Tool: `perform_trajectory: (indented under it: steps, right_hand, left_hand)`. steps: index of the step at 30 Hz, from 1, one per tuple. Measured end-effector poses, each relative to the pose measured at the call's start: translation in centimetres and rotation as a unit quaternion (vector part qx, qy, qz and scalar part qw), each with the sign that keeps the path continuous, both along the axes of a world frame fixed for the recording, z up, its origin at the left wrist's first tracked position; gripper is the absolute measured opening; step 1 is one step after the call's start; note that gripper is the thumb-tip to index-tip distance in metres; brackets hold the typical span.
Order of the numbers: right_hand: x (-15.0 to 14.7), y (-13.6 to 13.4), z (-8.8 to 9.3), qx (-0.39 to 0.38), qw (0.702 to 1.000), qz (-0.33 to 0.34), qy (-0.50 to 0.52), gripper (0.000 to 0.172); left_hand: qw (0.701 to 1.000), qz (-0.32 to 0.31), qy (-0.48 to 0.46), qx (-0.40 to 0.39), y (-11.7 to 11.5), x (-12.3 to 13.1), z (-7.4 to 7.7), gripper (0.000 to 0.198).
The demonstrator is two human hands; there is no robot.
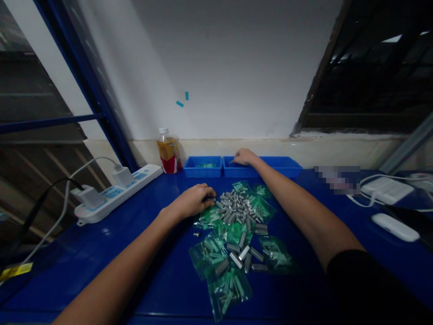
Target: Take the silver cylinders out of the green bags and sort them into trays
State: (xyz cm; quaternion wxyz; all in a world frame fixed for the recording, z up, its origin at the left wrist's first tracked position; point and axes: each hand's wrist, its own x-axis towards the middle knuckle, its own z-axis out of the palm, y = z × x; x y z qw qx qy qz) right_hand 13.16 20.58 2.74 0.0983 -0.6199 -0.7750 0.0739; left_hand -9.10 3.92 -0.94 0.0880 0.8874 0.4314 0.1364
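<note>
My left hand (195,199) rests at the left edge of a pile of short grey metal pieces (235,205), fingers curled round one small metal piece. Over the long right blue bin (279,167), my right hand (245,156) has its fingers pinched together; a small bit shows at the tips, too small to name. Under and around the pile lie green-tinted clear bags (277,255) with pale green plugs and screws inside. Larger six-sided metal pieces (237,260) are scattered nearer me. A single small screw (196,234) lies left of the bags.
A shorter blue bin (203,172) with pale green pieces stands at the wall, beside a drink bottle (168,151). On the left is a white power strip (115,195) with plugs and cables. White adapters (387,189) and a white device (395,227) lie at the right.
</note>
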Motion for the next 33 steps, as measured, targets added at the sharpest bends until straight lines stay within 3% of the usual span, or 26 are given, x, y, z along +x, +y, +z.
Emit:
perform_trajectory:
  steps: [8,12,15,17,18,21,24,27,33]
  right_hand:
    - [-0.9,0.4,-0.7,-0.032,0.999,-0.008,-0.028,0.031]
    - [-1.1,-1.1,0.1,0.001,0.999,-0.033,-0.036,0.033]
    - [-1.5,-4.2,1.0,0.073,0.996,-0.043,-0.025,0.036]
    - [-1.6,-7.7,0.8,0.129,0.992,-0.013,-0.003,0.036]
    - [-1.5,-9.7,0.3,0.155,0.988,0.022,0.012,0.033]
    - [-0.1,-16.4,-1.9,0.258,0.939,0.212,0.08,0.024]
    - [1.7,-21.4,-3.3,0.304,0.919,0.247,0.051,0.024]
    - [2.5,-23.3,-3.1,0.322,0.918,0.222,0.072,0.024]
    - [1.7,-22.9,-2.9,0.303,0.919,0.236,0.09,0.013]
  left_hand:
    - [0.999,0.03,-0.028,0.035,0.0,0.0,-0.6,0.014]
    - [0.994,0.023,-0.089,0.062,-0.1,0.4,-0.4,0.017]
    - [0.985,0.048,-0.157,0.06,-0.4,0.9,0.1,0.015]
    - [0.974,0.069,-0.215,0.032,-0.7,1.3,0.4,0.015]
    - [0.967,0.074,-0.243,0.012,-0.9,1.5,0.5,0.015]
    - [0.954,0.055,-0.292,-0.044,-1.6,2.4,0.7,0.014]
    - [0.957,0.009,-0.282,-0.066,-2.7,3.5,1.1,0.014]
    - [0.96,-0.031,-0.272,-0.059,-3.8,4.5,1.6,0.015]
    - [0.956,-0.048,-0.284,-0.06,-4.7,5.3,1.9,0.015]
